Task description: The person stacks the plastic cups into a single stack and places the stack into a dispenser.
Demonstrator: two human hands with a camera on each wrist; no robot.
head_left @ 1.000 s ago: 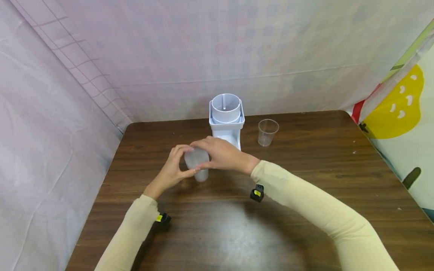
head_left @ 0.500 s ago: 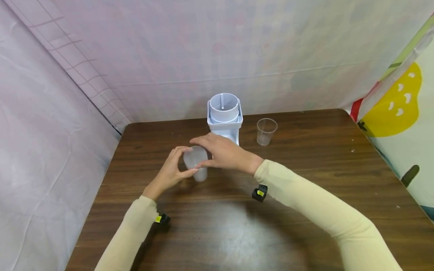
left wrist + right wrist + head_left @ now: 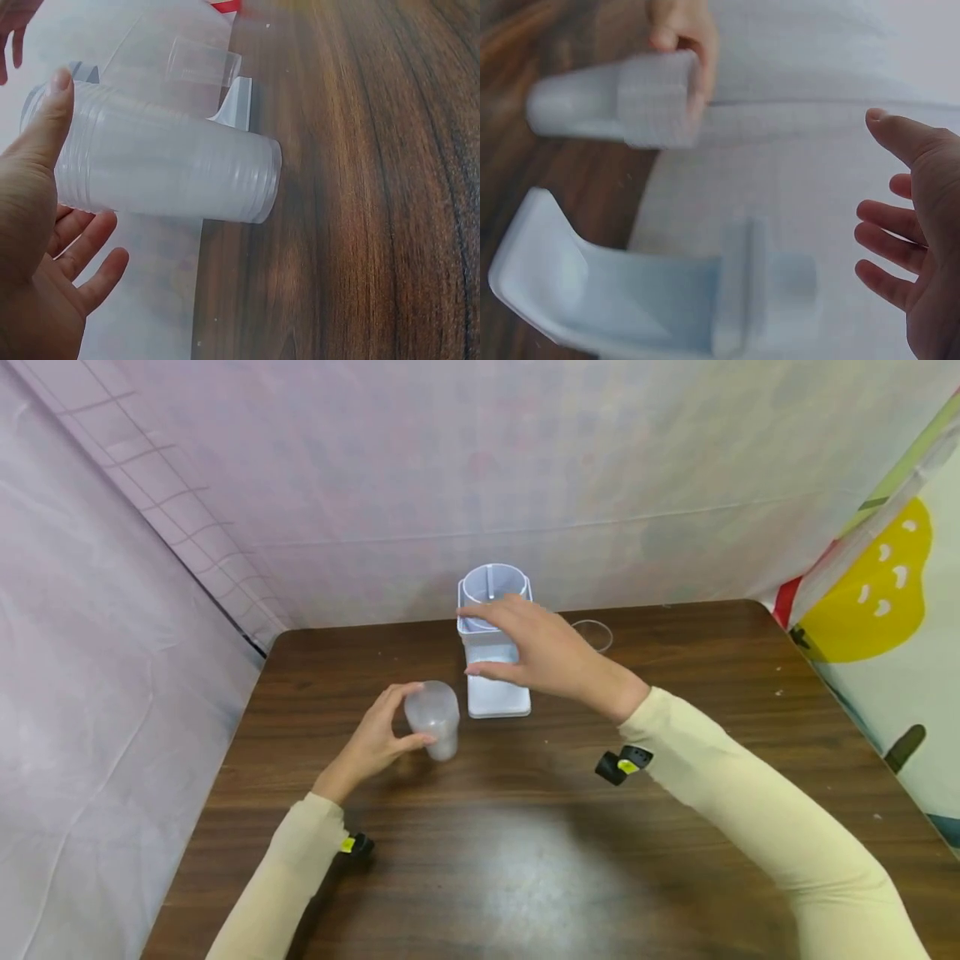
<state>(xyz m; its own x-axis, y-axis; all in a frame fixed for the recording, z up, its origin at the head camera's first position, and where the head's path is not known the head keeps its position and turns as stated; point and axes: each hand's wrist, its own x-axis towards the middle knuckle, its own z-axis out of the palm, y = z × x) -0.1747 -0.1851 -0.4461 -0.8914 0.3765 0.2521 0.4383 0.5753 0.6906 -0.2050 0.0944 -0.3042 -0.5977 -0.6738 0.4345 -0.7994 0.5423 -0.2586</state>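
Note:
My left hand [image 3: 372,737] holds a stack of clear plastic cups [image 3: 437,717] by its upper part, thumb on one side and fingers on the other. In the left wrist view, many nested rims show on the cup stack [image 3: 172,157], whose base is close to the table. My right hand [image 3: 551,652] hovers in front of the white cup dispenser [image 3: 498,695], its thumb and fingers spread with nothing between them. The dispenser has a round tube on top and a flat foot below. Behind my right hand a single clear cup [image 3: 202,64] is mostly hidden in the head view.
A brown wood-grain table [image 3: 510,860] bears everything. Pale cloth [image 3: 375,485] hangs along its back edge and left side. At the right hangs a cloth with a yellow print [image 3: 877,593].
My right hand has come off the cup stack and moved up and to the right, over the dispenser's front. My left hand keeps the stack in nearly the same spot.

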